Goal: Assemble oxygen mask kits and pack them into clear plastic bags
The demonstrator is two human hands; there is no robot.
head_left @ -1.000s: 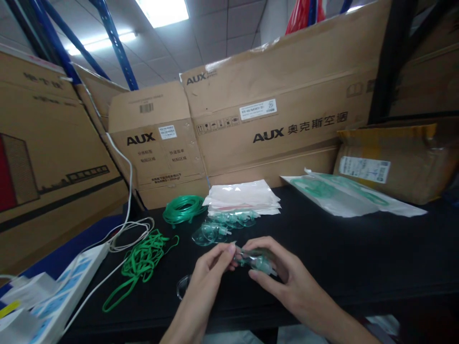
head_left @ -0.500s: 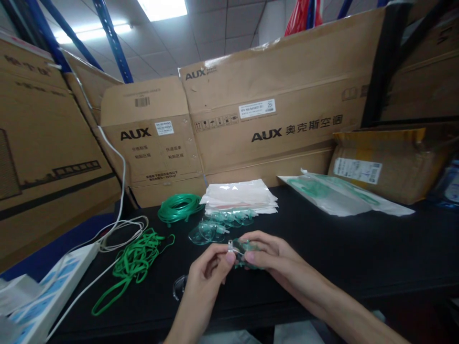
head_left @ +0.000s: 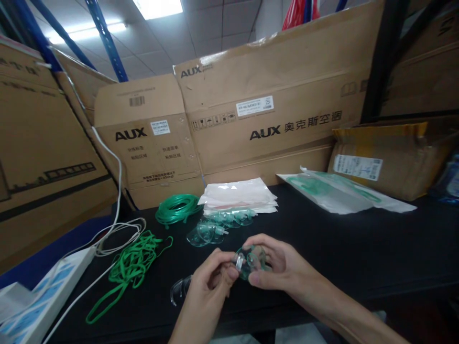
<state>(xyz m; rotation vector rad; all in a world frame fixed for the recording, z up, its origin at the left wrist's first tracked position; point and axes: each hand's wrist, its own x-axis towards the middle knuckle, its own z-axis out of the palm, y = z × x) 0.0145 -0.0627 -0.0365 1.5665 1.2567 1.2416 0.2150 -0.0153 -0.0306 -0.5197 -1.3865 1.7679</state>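
Observation:
Over the near edge of the black table (head_left: 340,248), both my hands hold a clear green-tinted plastic mask (head_left: 251,260). My right hand (head_left: 279,267) wraps around its body from the right. My left hand (head_left: 211,277) pinches its small clear connector (head_left: 238,260) on the left side. More of the same masks (head_left: 215,227) lie in a loose row just beyond my hands. A clear plastic piece (head_left: 179,289) lies on the table to the left of my left hand.
Green elastic straps (head_left: 129,267) and a coil of green tubing (head_left: 177,208) lie at left. A stack of plastic bags (head_left: 238,196) and packaged masks (head_left: 340,191) sit behind. A white power strip (head_left: 43,298) with cables lies far left. Cardboard boxes (head_left: 268,105) wall the back.
My hands have turned the mask so that its round connector end faces me, and my left fingers have closed on the connector. The view has shifted slightly to the right.

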